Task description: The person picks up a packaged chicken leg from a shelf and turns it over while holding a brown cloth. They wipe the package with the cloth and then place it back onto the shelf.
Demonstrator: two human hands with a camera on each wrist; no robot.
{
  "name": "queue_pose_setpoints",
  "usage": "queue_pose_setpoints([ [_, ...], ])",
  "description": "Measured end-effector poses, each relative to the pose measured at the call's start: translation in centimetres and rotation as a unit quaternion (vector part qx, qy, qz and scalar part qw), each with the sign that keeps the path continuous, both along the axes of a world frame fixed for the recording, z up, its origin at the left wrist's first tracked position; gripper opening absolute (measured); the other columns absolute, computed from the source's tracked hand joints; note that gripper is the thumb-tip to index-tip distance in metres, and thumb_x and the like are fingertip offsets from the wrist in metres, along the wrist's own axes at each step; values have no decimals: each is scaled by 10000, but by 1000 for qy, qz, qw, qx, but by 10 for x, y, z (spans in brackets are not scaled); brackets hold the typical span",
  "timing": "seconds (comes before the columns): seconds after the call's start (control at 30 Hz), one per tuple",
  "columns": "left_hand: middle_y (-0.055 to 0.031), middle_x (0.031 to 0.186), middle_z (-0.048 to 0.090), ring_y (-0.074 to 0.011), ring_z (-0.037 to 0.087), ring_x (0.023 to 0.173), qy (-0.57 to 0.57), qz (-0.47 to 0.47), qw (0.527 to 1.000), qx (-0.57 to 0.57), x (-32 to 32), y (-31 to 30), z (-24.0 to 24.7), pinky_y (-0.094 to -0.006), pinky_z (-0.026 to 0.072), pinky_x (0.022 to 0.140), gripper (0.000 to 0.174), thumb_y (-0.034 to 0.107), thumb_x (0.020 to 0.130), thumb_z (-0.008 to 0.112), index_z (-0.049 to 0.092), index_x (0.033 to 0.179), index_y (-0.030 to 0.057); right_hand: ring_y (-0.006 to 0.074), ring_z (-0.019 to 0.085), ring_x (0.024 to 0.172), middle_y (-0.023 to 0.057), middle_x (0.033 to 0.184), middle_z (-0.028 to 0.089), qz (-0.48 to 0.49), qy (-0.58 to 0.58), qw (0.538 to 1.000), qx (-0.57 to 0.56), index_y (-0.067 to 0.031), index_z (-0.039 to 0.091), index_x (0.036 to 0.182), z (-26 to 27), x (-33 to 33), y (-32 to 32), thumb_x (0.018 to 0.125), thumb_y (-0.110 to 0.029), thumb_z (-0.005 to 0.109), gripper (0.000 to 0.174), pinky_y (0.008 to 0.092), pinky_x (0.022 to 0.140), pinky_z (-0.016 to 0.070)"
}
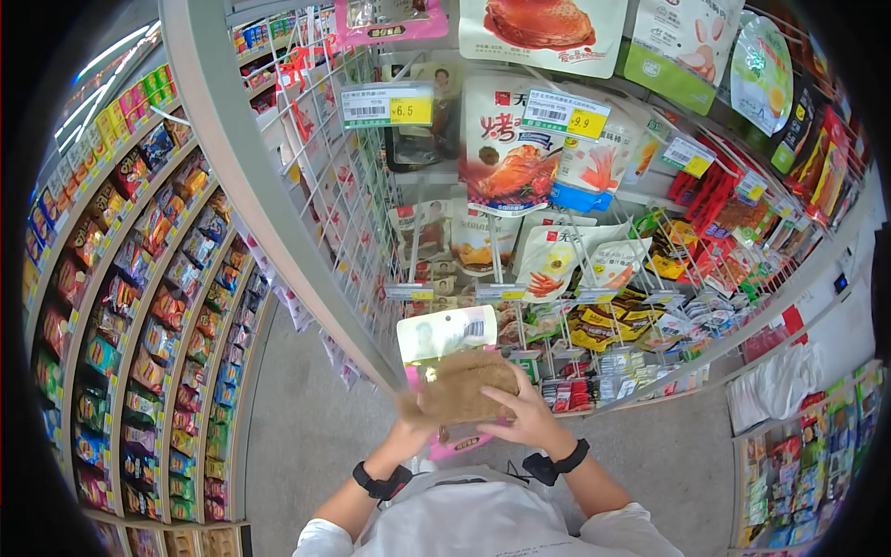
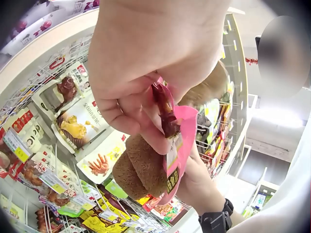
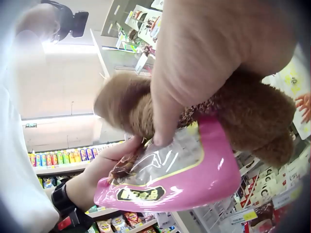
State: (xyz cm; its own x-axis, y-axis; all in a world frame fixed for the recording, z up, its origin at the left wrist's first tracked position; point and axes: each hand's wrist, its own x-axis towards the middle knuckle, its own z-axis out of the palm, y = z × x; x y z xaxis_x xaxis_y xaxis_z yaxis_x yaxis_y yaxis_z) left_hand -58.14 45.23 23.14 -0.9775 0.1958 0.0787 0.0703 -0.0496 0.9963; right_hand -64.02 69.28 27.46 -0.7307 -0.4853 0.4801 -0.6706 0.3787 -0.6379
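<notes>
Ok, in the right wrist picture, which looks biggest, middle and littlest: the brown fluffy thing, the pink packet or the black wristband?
1. Fluffy thing and packet: about alike, and both are partly hidden behind the right hand, so no ranking.
2. Wristband: clearly smallest, though it is also farther from the camera.

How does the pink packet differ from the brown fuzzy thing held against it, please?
The pink packet is flat; the brown fuzzy thing is plump. The pink packet is glossy and printed, with a clear window; the brown fuzzy thing is matt and plain. Both are held between the left hand and right hand.
</notes>
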Motion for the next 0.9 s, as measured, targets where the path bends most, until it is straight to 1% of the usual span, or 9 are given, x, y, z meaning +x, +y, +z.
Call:
queue_pose_setpoints([
  [0.1, -85, 1073, 611, -177, 594, 958, 62, -3, 995, -82, -2, -5, -7, -312, 481, 828, 309, 47, 896, 547, 510, 1196, -17, 335, 361, 1289, 211, 1327, 396, 109, -116, 985, -64, -106, 568, 1108, -7, -6, 13, 743, -176, 737, 408, 379, 1026, 339],
  [0.23, -86, 1103, 598, -189, 568, 1017, -22, 4, 1000, -14, 5, 12, 24, -326, 451, 890, 338, 58, 886, 570, 509, 1209, -19, 187, 387, 1192, 117, 1203, 437, 8, -276, 939, -205, -84, 327, 1036, -51, -7, 12, 794, -121, 710, 455, 364, 971, 383],
  [0.37, -83, 1133, 585, -183, 547, 1047, 45, -22, 999, 13, -3, 15, 32, -321, 449, 899, 459, 78, 830, 669, 487, 1245, 5, 172, 426, 1150, 118, 1189, 458, 34, -401, 851, -338, -71, 310, 1083, -7, 3, -11, 768, -64, 731, 527, 327, 934, 415],
  [0.53, -70, 1168, 571, -169, 539, 1070, 68, 25, 997, 15, 2, 18, 21, -303, 454, 895, 567, 110, 766, 762, 485, 1252, 14, 210, 521, 1065, 148, 1184, 474, -7, -203, 957, -209, -52, 314, 1167, -11, 10, -23, 758, -114, 760, 608, 338, 907, 443],
  [0.6, -66, 1158, 576, -159, 549, 1045, -186, 36, 975, 115, 4, 10, 13, -281, 472, 861, 590, 137, 756, 781, 487, 1253, 19, 230, 535, 1051, 153, 1185, 481, -6, -171, 978, -116, -51, 373, 1181, 13, 15, -22, 758, -157, 762, 584, 348, 901, 447],
  [0.73, -84, 1190, 577, -146, 548, 1069, -297, 75, 952, -7, 8, -7, 31, -288, 482, 908, 520, 146, 813, 727, 490, 1258, 20, 274, 556, 1017, 125, 1169, 527, -3, -23, 1000, 17, -85, 638, 1036, 104, 13, 0, 715, -247, 776, 385, 368, 869, 457],
  [0.77, -62, 1098, 613, -115, 581, 929, -248, 56, 967, 32, 13, -11, 33, -256, 511, 791, 463, 189, 835, 709, 523, 1221, 15, 276, 565, 979, 134, 1145, 542, -38, 54, 998, 21, -68, 636, 1014, 127, 19, 13, 721, -214, 751, 347, 373, 842, 469],
  [0.87, -43, 1045, 625, -101, 583, 858, -199, 55, 977, 52, 21, -23, 8, -240, 509, 735, 451, 209, 826, 721, 546, 1194, 17, 278, 506, 856, 86, 844, 498, -105, -2, 906, -410, -82, 510, 756, 135, 63, 81, 774, -303, 571, 230, 419, 741, 439],
  [0.9, -43, 1045, 625, -101, 583, 858, -203, 77, 975, 49, 23, -25, 13, -240, 509, 735, 451, 209, 826, 721, 546, 1194, 17, 251, 453, 749, 28, 709, 392, 166, 94, 791, -581, -103, 511, 756, 158, 69, 76, 758, -270, 553, 172, 378, 609, 396],
])
